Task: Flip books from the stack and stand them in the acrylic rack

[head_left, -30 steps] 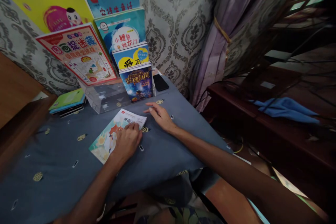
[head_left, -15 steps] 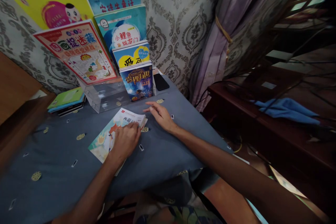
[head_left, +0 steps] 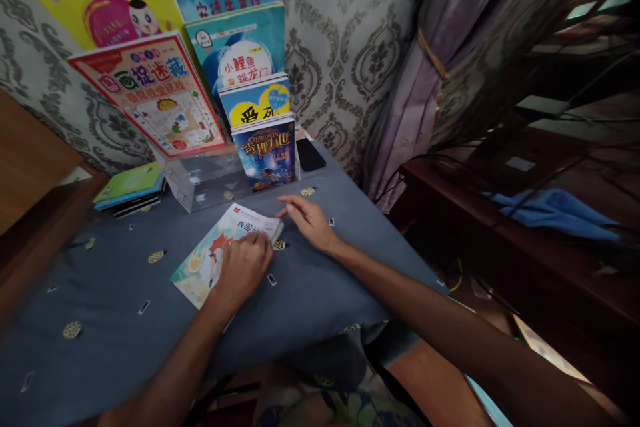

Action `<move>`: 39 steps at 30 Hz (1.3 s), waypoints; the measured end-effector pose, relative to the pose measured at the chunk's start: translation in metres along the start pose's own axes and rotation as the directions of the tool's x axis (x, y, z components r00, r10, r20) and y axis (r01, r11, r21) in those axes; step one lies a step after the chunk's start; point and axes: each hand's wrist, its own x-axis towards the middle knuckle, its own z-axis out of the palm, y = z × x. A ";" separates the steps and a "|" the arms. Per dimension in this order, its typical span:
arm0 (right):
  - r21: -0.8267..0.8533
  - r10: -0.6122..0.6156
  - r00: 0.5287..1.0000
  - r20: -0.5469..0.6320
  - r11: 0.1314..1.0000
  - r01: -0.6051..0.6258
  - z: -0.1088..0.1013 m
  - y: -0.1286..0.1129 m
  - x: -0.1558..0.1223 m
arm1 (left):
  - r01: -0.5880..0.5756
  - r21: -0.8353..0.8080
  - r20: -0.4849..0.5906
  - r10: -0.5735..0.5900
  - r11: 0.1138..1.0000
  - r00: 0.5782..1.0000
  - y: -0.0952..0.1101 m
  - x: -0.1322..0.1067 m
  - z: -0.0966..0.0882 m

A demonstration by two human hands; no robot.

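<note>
Resting on the cover of the white and green book (head_left: 210,250), left of the frame's centre, the left hand (head_left: 247,259) has its fingers bunched near the right edge; whether they pinch any pages, I cannot tell. The right hand (head_left: 311,223), at the middle of the frame, has its fingers loosely apart with nothing visible in them, the tips just beside the book's upper right corner. The book lies front cover up on the desk (head_left: 320,293), page edges showing on its right side. In the upper left, upright books already fill the clear rack (head_left: 210,180), among them a dark blue book (head_left: 265,157) and a red-bordered book (head_left: 150,103). The one beneath the hand lies outside that rack, its front cover unturned, so its handling looks unfinished to me.
</note>
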 end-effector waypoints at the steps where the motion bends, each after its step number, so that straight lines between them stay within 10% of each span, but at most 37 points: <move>1: -0.038 -0.004 1.000 0.029 0.999 0.005 0.000 -0.001 -0.001 | 0.001 -0.006 -0.001 -0.001 1.000 1.000 0.000 0.000 0.001; 8: -0.332 0.021 0.968 0.251 0.941 0.066 0.004 -0.003 -0.008 | -0.042 -0.103 -0.061 0.036 0.994 0.998 -0.011 -0.009 0.007; 18: -0.420 -0.094 0.900 0.425 0.860 0.289 0.012 0.006 0.012 | -0.195 -0.279 -0.210 0.138 0.940 0.968 -0.084 -0.059 0.043; 29: -0.593 0.026 0.921 0.389 0.772 0.229 0.053 0.013 0.045 | -0.279 -0.245 -0.073 0.269 0.929 0.960 -0.066 -0.063 0.051; 39: -0.492 0.019 0.915 0.403 0.847 0.199 0.050 0.006 0.024 | -0.371 -0.164 -0.309 0.310 0.914 0.899 -0.066 -0.071 0.062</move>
